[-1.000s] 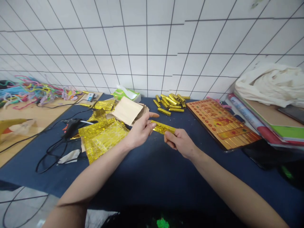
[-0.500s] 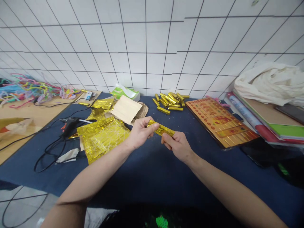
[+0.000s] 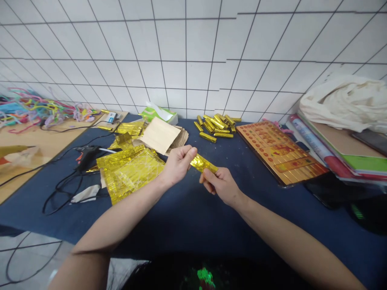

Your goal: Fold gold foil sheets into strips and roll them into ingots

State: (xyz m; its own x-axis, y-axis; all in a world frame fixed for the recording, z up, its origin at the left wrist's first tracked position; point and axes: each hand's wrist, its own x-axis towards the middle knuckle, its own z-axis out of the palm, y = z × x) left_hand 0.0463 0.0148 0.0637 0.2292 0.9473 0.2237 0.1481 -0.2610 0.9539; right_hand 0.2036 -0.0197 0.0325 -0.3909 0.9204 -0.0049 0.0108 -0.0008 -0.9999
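Observation:
A shiny strip of gold foil paper [image 3: 203,163] is stretched between my two hands above the blue cloth. My left hand [image 3: 180,164] pinches its left end, the thumb lying on top. At the opposite end my right hand [image 3: 222,183] grips it between thumb and curled fingers. Parts of the strip are hidden under the fingers. Left of my hands lie crinkled gold foil sheets [image 3: 131,171] and a stack of tan paper [image 3: 160,135]. Behind my hands is a pile of rolled gold foil tubes [image 3: 216,124].
A black glue gun [image 3: 87,157] with its cable lies at the left. Behind the paper stands a green tissue pack [image 3: 160,114]. A red-and-gold printed sheet [image 3: 279,153] is at the right, near stacked books and white cloth [image 3: 347,102]. Colourful pipe cleaners [image 3: 45,108] cover the far left.
The foil strip appears flatter, with more of its surface showing between my hands. My right hand has shifted slightly left and down. The view has tilted a little.

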